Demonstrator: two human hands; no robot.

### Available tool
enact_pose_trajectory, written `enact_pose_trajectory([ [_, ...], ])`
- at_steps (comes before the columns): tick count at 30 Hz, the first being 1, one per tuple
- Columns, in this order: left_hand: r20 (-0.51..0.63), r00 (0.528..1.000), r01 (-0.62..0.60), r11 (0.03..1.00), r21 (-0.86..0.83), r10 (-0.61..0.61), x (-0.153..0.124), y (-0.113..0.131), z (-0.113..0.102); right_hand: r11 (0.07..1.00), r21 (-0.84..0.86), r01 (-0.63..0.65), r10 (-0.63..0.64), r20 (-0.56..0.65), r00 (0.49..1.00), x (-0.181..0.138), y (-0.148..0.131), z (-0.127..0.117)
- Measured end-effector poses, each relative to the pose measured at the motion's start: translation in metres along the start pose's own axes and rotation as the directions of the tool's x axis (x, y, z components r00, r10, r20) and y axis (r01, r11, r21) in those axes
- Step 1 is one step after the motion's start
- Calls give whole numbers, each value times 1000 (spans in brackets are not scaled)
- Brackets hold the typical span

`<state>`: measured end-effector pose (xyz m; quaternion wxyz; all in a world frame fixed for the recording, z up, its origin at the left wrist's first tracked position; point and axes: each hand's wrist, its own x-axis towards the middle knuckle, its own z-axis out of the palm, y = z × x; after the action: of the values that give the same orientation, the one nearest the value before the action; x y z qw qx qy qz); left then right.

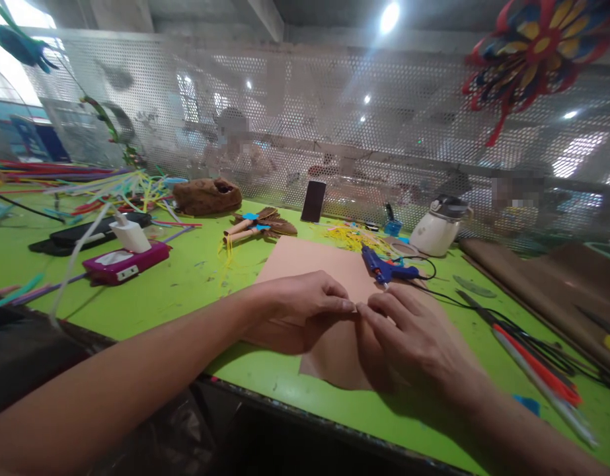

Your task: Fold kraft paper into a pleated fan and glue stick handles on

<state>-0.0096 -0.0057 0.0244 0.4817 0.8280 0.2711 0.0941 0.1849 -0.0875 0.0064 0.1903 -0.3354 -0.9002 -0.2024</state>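
Observation:
A tan sheet of felt or paper (314,261) lies on the green table (195,284) in front of me. My left hand (305,301) rests on its near part with fingers curled and the fingertips pinched at the sheet's surface. My right hand (408,334) meets it fingertip to fingertip, also pinched on the sheet. What sits between the fingertips is too small to see. A blue glue gun (384,266) lies on the sheet's far right corner, just beyond my right hand.
A pink box with a white charger (127,254) and dark phones lie at left among coloured pipe cleaners (111,188). Brown craft figures (258,226), an upright phone (313,201) and a white jug (436,228) stand behind. Red and white sticks (537,370) and black cables lie at right. A perforated screen backs the table.

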Motion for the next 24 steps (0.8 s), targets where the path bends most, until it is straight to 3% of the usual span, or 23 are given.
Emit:
enact_pose_trajectory([
  [5, 21, 1000, -14, 997, -78, 16, 1, 3, 1, 997, -56, 61, -63, -25, 998, -1, 3, -2],
  [9, 5, 998, -61, 998, -5, 61, 1, 2, -1, 996, -63, 55, -62, -109, 992, 3, 1, -3],
  [12, -23, 995, -99, 993, 66, 101, 0, 3, -3, 996, 66, -58, 70, -211, 975, 5, 3, -3],
  [15, -35, 991, -127, 985, 120, 132, -1, 4, -4, 902, 346, -260, 360, -269, 893, 3, 11, -2],
  [18, -38, 981, -180, 966, 187, 190, -1, 6, -3, 663, 592, -458, 597, -49, 801, -2, 22, 0],
  [21, -69, 967, -220, 942, 254, 245, -1, 9, 0, 470, 679, -564, 592, 232, 772, -3, 27, 1],
  [24, -97, 946, -270, 919, 287, 308, -3, 12, 3, 368, 731, -575, 595, 290, 750, -2, 25, 0],
])
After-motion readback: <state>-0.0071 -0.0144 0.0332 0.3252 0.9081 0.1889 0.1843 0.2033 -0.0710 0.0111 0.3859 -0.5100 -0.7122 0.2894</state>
